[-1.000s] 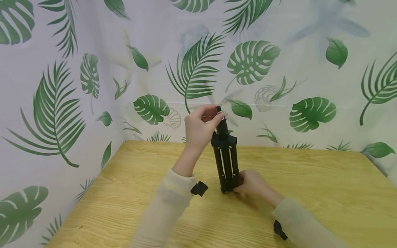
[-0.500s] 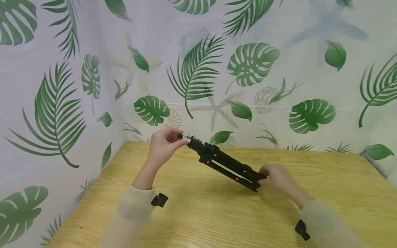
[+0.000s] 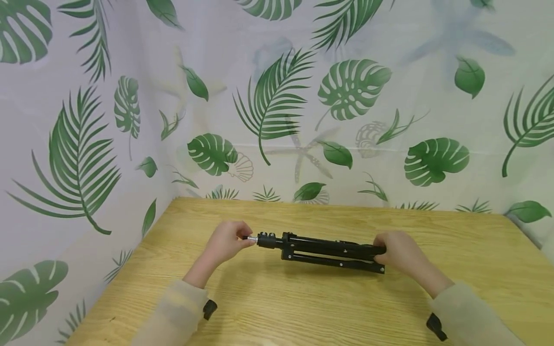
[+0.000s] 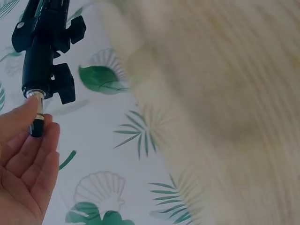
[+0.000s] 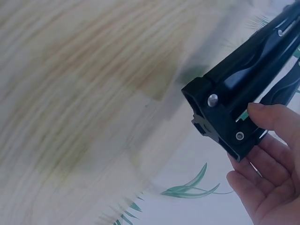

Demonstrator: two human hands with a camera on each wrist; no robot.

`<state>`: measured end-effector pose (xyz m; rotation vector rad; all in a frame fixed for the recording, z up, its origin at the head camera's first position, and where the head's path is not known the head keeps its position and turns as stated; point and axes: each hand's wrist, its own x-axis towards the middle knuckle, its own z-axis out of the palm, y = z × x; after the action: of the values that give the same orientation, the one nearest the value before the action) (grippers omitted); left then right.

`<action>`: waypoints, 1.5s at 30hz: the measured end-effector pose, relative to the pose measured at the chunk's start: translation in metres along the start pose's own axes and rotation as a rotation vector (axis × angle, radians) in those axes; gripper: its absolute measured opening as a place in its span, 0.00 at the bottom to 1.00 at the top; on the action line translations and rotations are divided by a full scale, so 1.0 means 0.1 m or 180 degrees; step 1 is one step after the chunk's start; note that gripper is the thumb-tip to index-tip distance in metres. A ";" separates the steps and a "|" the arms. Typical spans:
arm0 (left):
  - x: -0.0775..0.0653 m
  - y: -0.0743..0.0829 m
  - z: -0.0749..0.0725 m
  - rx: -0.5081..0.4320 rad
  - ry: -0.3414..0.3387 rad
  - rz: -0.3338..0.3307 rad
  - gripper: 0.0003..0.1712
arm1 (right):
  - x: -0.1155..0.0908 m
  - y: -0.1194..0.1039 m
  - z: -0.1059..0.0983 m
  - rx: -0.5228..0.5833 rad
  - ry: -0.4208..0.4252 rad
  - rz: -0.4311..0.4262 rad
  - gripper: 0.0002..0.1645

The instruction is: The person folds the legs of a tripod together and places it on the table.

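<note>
A folded black tripod point(image 3: 320, 245) lies sideways between both hands, low over the wooden table. My left hand point(image 3: 226, 240) pinches its slim silver tip with the black end, at the left. In the left wrist view, the thumb lies on that metal tip point(image 4: 39, 105), and black clamp knobs point(image 4: 63, 83) stick out above it. At the right end my right hand point(image 3: 400, 252) grips the folded legs between thumb and fingers. The right wrist view shows the leg end bracket point(image 5: 225, 119) with its bolts close to the thumb. Whether the tripod touches the table I cannot tell.
The wood-grain table point(image 3: 277, 307) spreads beneath both hands. A white curtain point(image 3: 368, 38) with green leaf prints hangs behind it and along the left side. Black camera mounts point(image 3: 209, 309) sit at both wrists.
The tripod has gone from upright to nearly level, its tip swinging left and down. My left hand has moved left and lower with the tip; my right hand has moved right with the legs.
</note>
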<state>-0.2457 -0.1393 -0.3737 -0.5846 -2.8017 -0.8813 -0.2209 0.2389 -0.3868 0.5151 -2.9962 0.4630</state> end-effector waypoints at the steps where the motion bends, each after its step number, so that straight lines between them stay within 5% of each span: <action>1: 0.00 -0.01 0.03 0.0105 -0.0054 0.0016 0.09 | 0.00 0.00 0.00 -0.0025 -0.0018 0.0020 0.13; 12: 0.03 -0.07 0.25 0.0679 -0.0589 0.0033 0.08 | -0.02 0.03 0.04 -0.0185 0.0024 -0.0052 0.12; 45: 0.07 -0.15 0.38 0.0882 -0.0490 0.0030 0.04 | -0.12 -0.07 0.13 -0.0417 0.0255 -0.0018 0.16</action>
<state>-0.2591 -0.1264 -0.4109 -0.6445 -2.9813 -0.4498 -0.2074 0.2321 -0.3987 0.4822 -2.9221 0.2772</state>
